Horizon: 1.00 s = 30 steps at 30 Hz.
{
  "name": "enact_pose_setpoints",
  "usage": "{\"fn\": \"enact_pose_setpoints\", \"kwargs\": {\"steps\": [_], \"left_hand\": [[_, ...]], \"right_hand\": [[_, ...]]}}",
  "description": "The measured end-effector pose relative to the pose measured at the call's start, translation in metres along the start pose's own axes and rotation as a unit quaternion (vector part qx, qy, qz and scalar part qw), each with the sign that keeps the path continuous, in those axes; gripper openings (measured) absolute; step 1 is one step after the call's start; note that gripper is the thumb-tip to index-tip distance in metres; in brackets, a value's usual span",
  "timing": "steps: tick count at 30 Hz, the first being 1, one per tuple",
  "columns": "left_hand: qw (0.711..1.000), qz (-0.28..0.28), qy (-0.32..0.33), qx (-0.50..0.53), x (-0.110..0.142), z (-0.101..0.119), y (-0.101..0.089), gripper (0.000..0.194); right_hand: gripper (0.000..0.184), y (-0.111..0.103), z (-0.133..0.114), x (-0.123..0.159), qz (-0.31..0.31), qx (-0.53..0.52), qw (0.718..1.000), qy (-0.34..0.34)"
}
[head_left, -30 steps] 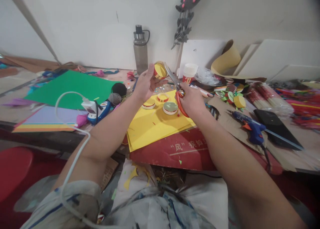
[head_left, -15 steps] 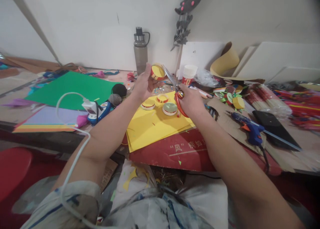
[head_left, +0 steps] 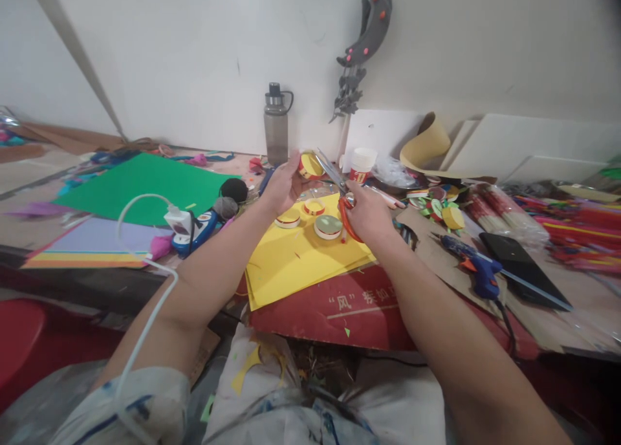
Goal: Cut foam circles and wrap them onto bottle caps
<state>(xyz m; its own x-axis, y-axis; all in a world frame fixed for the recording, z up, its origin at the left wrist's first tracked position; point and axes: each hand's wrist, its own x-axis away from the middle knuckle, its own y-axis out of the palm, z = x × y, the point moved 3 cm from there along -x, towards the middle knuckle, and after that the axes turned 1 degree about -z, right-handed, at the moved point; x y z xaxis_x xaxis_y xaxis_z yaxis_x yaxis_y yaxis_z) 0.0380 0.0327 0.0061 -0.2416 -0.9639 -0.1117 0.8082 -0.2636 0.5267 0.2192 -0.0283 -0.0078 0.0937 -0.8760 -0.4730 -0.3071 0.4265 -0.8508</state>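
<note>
Between the fingers of my left hand is a short round paper piece, yellow on its face with a red and yellow band round its side. My right hand grips orange-handled scissors. Their blades are parted slightly and point up and left, close to the right side of the round piece; I cannot tell whether they touch it. Below both hands lie yellow paper sheets. On them rest a green-topped disc, a pale-sided disc and a red-and-yellow ring.
A water bottle and paper cups stand near the wall. Green paper and a blue power strip with a white cable lie leftward. A blue glue gun and black phone are on the right.
The round paper piece has been tilted and turned in my left hand. The scissors stay beside it in my right hand. The whole view has shifted upward, showing more wall.
</note>
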Motion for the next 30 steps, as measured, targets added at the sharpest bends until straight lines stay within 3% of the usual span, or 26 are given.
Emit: {"fn": "enact_pose_setpoints", "kwargs": {"steps": [13,20,30], "left_hand": [[0.999,0.021,0.006,-0.044,-0.004,0.002,-0.003,0.069],[0.996,0.028,0.061,-0.057,0.002,0.002,0.003,0.061],[0.994,0.023,0.069,-0.079,-0.002,-0.001,-0.001,0.060]], "right_hand": [[0.036,-0.008,-0.009,0.001,-0.059,0.065,0.996,0.031],[0.035,-0.007,-0.010,0.002,-0.062,0.062,0.996,0.033],[0.038,-0.011,-0.013,0.004,-0.065,0.052,0.996,0.025]]}}
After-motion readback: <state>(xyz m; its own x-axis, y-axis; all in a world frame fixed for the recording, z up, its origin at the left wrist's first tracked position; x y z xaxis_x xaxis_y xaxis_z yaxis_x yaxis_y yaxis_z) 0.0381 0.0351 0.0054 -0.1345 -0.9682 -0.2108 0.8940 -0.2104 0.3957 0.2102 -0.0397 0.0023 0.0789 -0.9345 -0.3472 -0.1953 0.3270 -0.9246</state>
